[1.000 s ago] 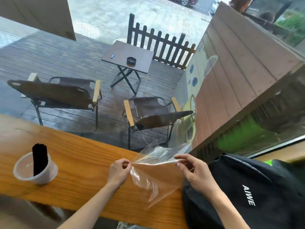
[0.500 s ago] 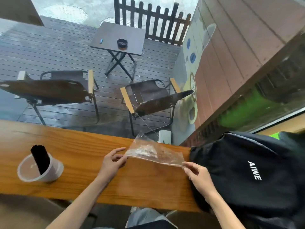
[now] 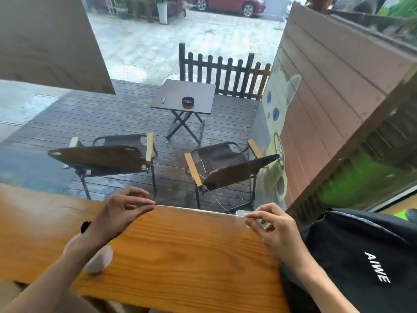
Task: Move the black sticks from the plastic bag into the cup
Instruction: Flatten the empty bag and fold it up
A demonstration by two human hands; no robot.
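The clear plastic bag (image 3: 198,220) is stretched flat between both hands above the wooden counter (image 3: 180,263); it looks empty and is nearly invisible. My left hand (image 3: 119,213) pinches its left end, my right hand (image 3: 268,224) pinches its right end. The translucent white cup (image 3: 99,258) stands on the counter under my left forearm, mostly hidden. Only the tip of the black sticks (image 3: 85,226) shows beside my left wrist.
A black backpack (image 3: 361,256) with white lettering lies on the counter's right end, close to my right arm. Beyond the counter's far edge, through glass, are two folding chairs (image 3: 225,168) and a small table (image 3: 184,98) on a wet deck.
Both hands have moved apart and pulled the bag taut and flat. My left forearm now covers most of the cup. The camera has tilted up.
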